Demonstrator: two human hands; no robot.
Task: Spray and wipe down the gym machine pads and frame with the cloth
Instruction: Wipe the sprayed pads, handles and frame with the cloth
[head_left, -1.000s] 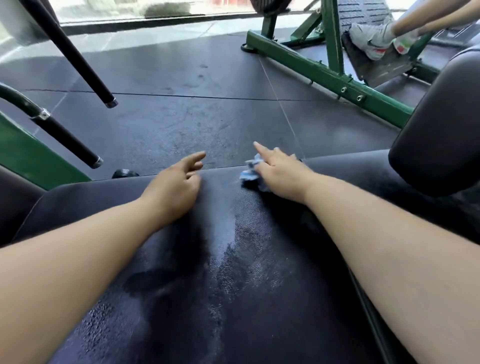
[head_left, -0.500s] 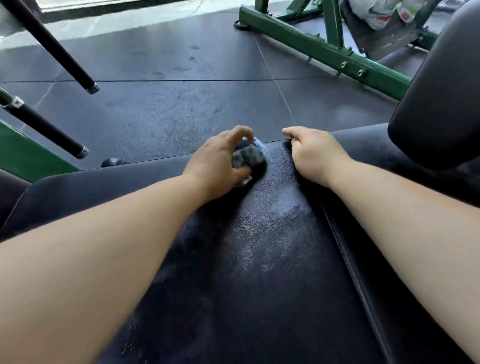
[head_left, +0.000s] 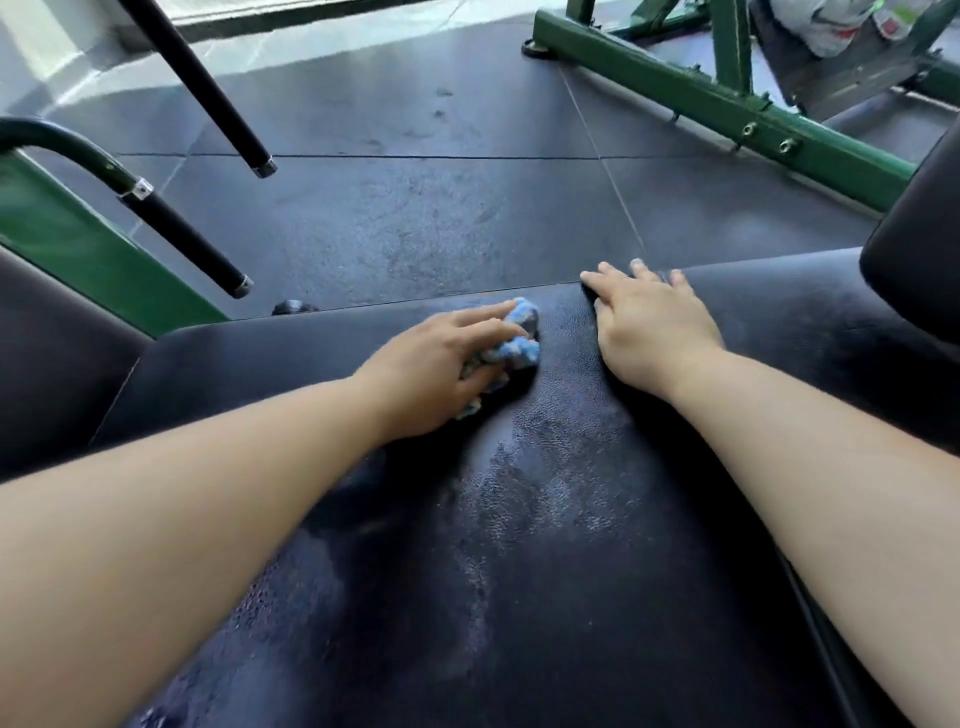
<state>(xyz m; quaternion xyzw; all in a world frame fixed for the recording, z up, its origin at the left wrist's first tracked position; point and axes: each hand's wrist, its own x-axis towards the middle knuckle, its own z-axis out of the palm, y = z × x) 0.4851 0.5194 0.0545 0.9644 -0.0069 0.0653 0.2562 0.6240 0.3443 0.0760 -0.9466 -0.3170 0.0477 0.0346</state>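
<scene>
The crumpled blue cloth is being clamped in the left hand on the black padded seat; the right hand is being rested flat, fingers apart; damp near streaks are best overlapped firmly.

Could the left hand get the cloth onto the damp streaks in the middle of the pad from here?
Probably yes. The left hand holds the cloth on the pad, and the damp streaks lie just nearer the body with nothing between. The right hand rests off to the side.
</scene>
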